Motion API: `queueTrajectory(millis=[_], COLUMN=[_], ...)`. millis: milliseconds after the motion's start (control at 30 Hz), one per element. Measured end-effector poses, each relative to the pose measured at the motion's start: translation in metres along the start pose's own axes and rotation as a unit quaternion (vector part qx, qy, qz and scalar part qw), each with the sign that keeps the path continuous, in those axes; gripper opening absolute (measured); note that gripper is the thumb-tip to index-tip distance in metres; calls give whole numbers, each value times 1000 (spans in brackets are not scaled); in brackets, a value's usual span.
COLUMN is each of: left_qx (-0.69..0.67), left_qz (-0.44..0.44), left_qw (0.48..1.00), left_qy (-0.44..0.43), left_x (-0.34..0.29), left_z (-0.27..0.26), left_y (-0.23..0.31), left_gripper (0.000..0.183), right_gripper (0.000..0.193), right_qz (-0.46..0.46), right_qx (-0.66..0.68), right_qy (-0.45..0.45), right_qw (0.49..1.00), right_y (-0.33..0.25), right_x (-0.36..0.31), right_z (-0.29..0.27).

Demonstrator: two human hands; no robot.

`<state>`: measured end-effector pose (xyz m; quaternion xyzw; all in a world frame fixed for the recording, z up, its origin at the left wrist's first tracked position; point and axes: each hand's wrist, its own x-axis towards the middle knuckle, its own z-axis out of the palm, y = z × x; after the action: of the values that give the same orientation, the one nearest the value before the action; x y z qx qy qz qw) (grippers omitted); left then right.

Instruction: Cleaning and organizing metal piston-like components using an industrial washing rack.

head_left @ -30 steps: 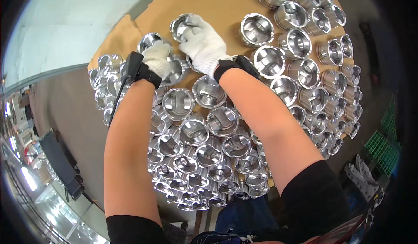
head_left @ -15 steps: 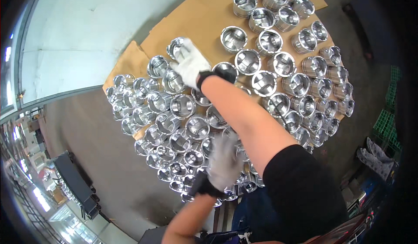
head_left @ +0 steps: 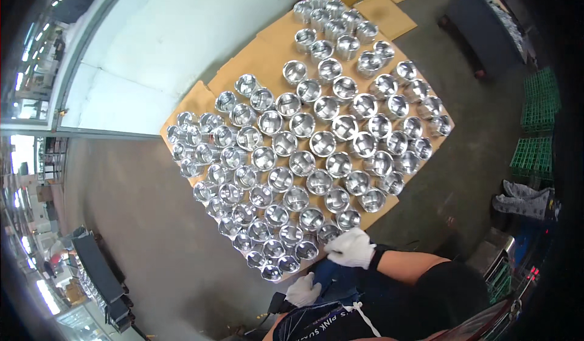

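Observation:
Many shiny metal pistons stand close together in rows on brown cardboard. My right hand, in a white knit glove with a black wristband, is at the near edge of the group. Its fingers are loosely bent, and no piston shows in it. The closest piston stands just beyond its fingers; whether they touch I cannot tell. My left hand, gloved the same way, is low in front of my body, below the nearest pistons. Its thumb is apart from the fingers and nothing shows in it.
The cardboard sheet borders a pale wall panel at the far left. Dark wheeled carts stand at the upper right and lower left. Green wire racks and a grey cloth bundle are at the right.
My right hand has drawn back from over the far-left pistons to the near edge. My left hand has moved down toward my body. The view now takes in the whole group of pistons.

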<state>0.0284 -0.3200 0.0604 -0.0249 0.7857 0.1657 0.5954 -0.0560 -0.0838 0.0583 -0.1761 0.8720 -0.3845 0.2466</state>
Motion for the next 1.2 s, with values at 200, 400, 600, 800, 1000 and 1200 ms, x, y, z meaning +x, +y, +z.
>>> queueTrajectory(millis=[200, 400, 600, 800, 1000, 1200], left_qx=[40, 156, 183, 273, 355, 344], left_qz=[65, 103, 122, 108, 170, 248], left_qw=[995, 977, 970, 954, 917, 899], left_qy=[60, 99, 108, 56, 70, 111], left_x=[-42, -74, -113, -78, -69, -91], left_z=[64, 118, 159, 185, 219, 285], left_y=[-7, -19, -16, -22, 43, 126], left_gripper=[45, 44, 51, 66, 67, 69], right_gripper=[32, 54, 56, 63, 62, 37], right_qz=[204, 362, 407, 375, 478, 536], right_qx=[-111, 0, -12, 50, 111, 185], right_qy=[24, 20, 116, 141, 178, 131], right_qw=[972, 932, 906, 915, 853, 814], right_y=[-16, -46, -69, -83, -79, -106], right_x=[-127, -288, -387, -421, -538, -724], right_z=[-8, 40, 79, 107, 160, 226])
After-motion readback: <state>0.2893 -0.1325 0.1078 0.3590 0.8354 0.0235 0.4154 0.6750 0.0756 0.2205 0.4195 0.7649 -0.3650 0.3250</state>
